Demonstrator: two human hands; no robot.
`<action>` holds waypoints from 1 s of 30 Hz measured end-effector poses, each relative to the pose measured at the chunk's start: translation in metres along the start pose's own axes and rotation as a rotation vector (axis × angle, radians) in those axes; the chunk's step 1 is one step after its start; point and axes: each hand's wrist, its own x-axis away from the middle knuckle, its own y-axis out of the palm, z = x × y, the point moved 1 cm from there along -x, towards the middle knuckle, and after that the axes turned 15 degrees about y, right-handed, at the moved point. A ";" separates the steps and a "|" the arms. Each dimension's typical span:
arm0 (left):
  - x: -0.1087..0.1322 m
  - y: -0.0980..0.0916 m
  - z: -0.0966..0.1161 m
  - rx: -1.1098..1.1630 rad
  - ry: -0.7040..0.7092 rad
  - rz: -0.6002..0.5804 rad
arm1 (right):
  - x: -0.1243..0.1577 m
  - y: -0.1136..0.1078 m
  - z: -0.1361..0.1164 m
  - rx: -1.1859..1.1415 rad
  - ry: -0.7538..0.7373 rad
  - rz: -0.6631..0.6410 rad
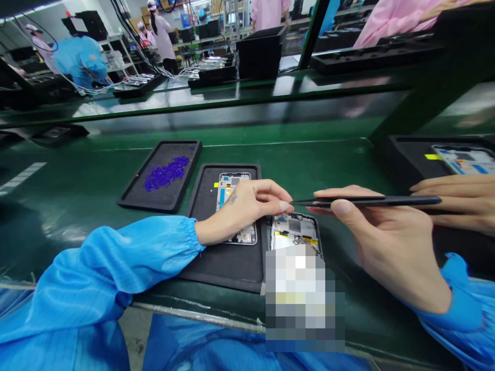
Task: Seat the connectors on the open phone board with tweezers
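Observation:
My left hand (pixel 247 206) lies over an opened phone (pixel 232 185) in a black tray (pixel 224 263). Its thumb and fingertips are pinched together right at the tip of black tweezers (pixel 367 201); whether anything is between them is too small to see. My right hand (pixel 386 242) grips the tweezers, holding them level and pointing left. Below the tweezers' tip a second opened phone (pixel 294 229) lies beside the tray, its near half hidden by a blurred patch.
A shallow black tray (pixel 154 203) of small purple pieces (pixel 166 174) sits to the left on the green belt. At right, another person's fingers (pixel 456 203) reach in by a black tray holding a phone (pixel 464 159). Stacked black trays and workers stand beyond the belt.

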 end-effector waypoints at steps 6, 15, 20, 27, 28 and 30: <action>0.002 0.000 -0.002 0.052 -0.005 0.032 | 0.000 0.000 0.003 0.018 0.025 -0.011; 0.003 0.002 -0.006 -0.020 0.008 0.052 | 0.000 0.001 0.000 -0.010 0.085 -0.029; 0.003 0.003 -0.005 -0.028 0.001 0.048 | -0.002 0.001 0.002 0.029 0.085 -0.035; 0.004 0.004 -0.005 -0.028 0.006 0.061 | -0.003 0.003 0.006 -0.008 0.076 -0.039; 0.004 0.005 -0.005 -0.026 0.003 0.059 | -0.003 0.003 0.006 -0.011 0.075 -0.041; 0.004 0.005 -0.004 -0.013 -0.012 0.062 | -0.003 0.003 0.007 -0.015 0.075 -0.041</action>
